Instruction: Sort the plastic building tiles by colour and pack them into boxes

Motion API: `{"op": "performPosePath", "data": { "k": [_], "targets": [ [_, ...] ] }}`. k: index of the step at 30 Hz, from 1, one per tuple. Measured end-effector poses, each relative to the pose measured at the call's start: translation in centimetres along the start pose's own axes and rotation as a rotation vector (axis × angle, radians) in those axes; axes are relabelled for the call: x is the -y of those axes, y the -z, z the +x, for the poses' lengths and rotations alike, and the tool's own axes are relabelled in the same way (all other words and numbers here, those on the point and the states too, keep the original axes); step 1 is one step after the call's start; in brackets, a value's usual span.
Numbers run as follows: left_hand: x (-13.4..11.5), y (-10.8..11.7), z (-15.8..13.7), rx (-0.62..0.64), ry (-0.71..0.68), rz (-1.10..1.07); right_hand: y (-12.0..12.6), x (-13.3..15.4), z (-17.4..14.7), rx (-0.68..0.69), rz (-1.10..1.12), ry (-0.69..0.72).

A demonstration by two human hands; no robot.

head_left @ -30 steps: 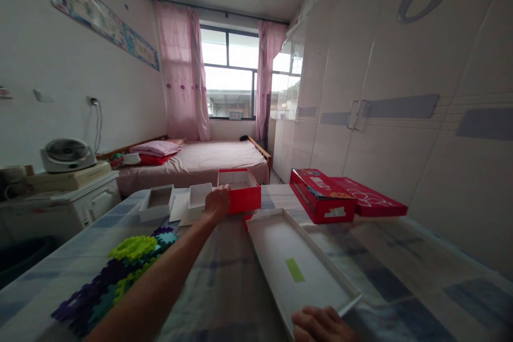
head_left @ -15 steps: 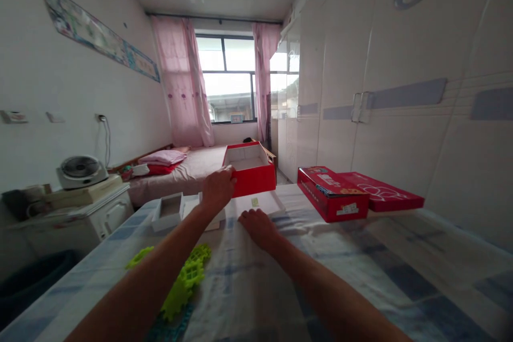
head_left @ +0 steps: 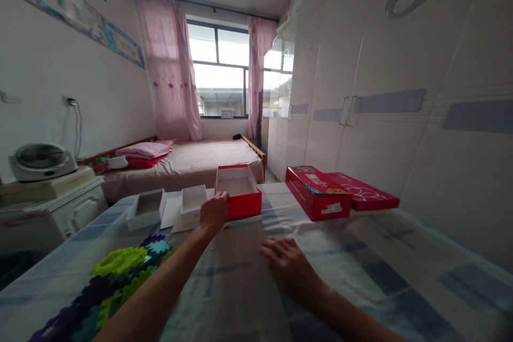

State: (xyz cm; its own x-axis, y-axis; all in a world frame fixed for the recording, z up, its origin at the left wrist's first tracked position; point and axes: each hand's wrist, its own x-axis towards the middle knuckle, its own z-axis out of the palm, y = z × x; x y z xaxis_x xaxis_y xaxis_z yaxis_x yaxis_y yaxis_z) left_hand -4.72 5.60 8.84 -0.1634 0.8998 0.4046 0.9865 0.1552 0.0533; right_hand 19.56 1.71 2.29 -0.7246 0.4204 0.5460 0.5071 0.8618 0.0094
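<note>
My left hand (head_left: 214, 215) pinches the near left corner of a red open box (head_left: 243, 205) with a white inside. The box stands upright at the far side of the table, and a thin pale strip shows under its front edge. My right hand (head_left: 289, 264) hovers over or rests on the tablecloth nearer to me, fingers apart and slightly blurred, with nothing in it. Left of the red box are a small white open box (head_left: 194, 204) and a larger white open tray (head_left: 146, 209).
Interlocking green and purple plastic pieces (head_left: 116, 263) lie at the table's left. A closed red carton (head_left: 318, 192) and a flat red box (head_left: 372, 192) sit at the right. Beyond are a bed (head_left: 200, 157) and white wardrobes (head_left: 385, 155); a fan (head_left: 42, 161) stands on a cabinet.
My left hand has lowered the red box from above the flat white piece to table level. My right hand has come back from that piece toward me. The view has turned slightly right.
</note>
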Motion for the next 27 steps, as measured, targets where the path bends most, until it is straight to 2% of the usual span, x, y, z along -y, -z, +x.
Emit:
{"op": "performPosePath", "data": {
  "k": [6, 9, 12, 15, 18, 22, 27],
  "targets": [
    [0.5, -0.1, -1.2, 0.005, 0.004, -0.006, 3.7, -10.4, -2.5, -0.264, -0.264, -0.561],
    [-0.8, 0.7, -2.8, -0.073, 0.006, -0.035, 4.9, -14.7, -2.3, -0.293, -0.336, -0.682],
    [-3.3, 1.3, -5.6, -0.079, -0.060, -0.167, 5.8, -16.8, -1.3, -0.191, -0.427, -0.625],
    [-6.2, 1.0, -9.4, 0.025, -0.192, -0.306, 6.4, -17.4, 0.0, -0.029, -0.550, -0.536],
    [-8.3, -0.3, -12.7, 0.124, -0.302, -0.402, 6.7, -17.5, 1.1, 0.089, -0.607, -0.464],
    [-8.8, -2.6, -14.8, 0.123, -0.343, -0.448, 7.2, -17.8, 1.9, 0.153, -0.633, -0.388],
    [-7.9, -3.8, -15.1, 0.102, -0.329, -0.454, 7.6, -18.3, 2.8, 0.225, -0.687, -0.284]
  ]
}}
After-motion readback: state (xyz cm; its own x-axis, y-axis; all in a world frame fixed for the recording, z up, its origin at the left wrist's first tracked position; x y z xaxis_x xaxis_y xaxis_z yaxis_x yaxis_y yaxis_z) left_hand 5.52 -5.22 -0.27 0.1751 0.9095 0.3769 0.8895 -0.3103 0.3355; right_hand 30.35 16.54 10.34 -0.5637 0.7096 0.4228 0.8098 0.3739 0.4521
